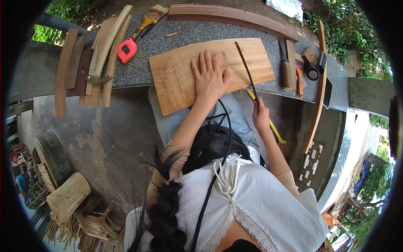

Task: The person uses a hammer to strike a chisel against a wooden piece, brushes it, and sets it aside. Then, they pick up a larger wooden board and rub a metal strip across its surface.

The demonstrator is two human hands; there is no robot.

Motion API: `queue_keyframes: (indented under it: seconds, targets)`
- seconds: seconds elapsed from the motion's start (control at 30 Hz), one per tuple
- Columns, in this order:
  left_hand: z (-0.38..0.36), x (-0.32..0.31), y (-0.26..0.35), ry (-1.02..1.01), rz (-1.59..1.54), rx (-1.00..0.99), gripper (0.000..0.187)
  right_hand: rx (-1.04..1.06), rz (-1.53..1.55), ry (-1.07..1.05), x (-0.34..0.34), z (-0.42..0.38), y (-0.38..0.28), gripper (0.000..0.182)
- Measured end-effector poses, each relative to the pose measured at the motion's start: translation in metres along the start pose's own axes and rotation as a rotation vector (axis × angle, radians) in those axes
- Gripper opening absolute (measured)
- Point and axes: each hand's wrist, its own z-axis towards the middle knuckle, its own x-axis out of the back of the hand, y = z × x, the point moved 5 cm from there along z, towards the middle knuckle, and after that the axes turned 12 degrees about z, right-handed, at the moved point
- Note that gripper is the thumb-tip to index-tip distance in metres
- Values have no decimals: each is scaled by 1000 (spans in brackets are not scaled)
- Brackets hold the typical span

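A wide, light-brown wooden board (247,59) lies on the speckled stone bench top, its near edge overhanging toward my lap. Flat on the middle of it rests my left hand (210,82), fingers spread. My right hand (261,115) is below the bench's front edge, wrapped round the yellow handle of a hacksaw (245,63). The saw's thin dark frame reaches over the right part of the board, with a hooked far end. I cannot make out its blade or whether it touches the wood. Shallow marks show on the board's left part.
Wooden strips (65,75) with a clamp stand at the left. Nearby lie a red tape measure (126,50) and a brush (155,14). A long dark beam (231,14) lines the back. Chisel-like tools (287,63) and a curved strip (317,105) are at the right.
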Motion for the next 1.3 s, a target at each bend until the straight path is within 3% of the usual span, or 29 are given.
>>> queue_keyframes:
  seconds: [0.2, 0.27, 0.57, 0.73, 0.9, 0.97, 1.07, 1.2, 1.3]
  targets:
    - [1, -1, 0, -1, 21, -5, 60, -7, 32, 40, 4, -60, 56, 14]
    - [0, -2, 0, -9, 41, -12, 60, -95, -27, -21, 8, -81, 69, 13]
    - [-1, -2, -1, 8, 33, -1, 60, 32, 37, 1, -1, -7, 6, 14]
    - [0, -1, 0, -2, 34, 2, 60, -38, -33, -12, 7, -70, 68, 15]
    - [0, -2, 0, -1, 38, -3, 60, -43, -11, -38, 0, -30, 31, 14]
    - [0, -2, -1, -2, 39, 3, 60, 83, 71, 22, -4, -6, -2, 12]
    - [-1, -2, -2, -5, 24, 4, 60, 16, 74, 10, -4, -7, -6, 12]
    - [1, -1, 0, -18, 26, 0, 60, -115, -25, -48, 1, -68, 65, 12]
    - [2, -1, -1, -17, 33, 1, 60, -60, 26, -45, 3, -79, 65, 13]
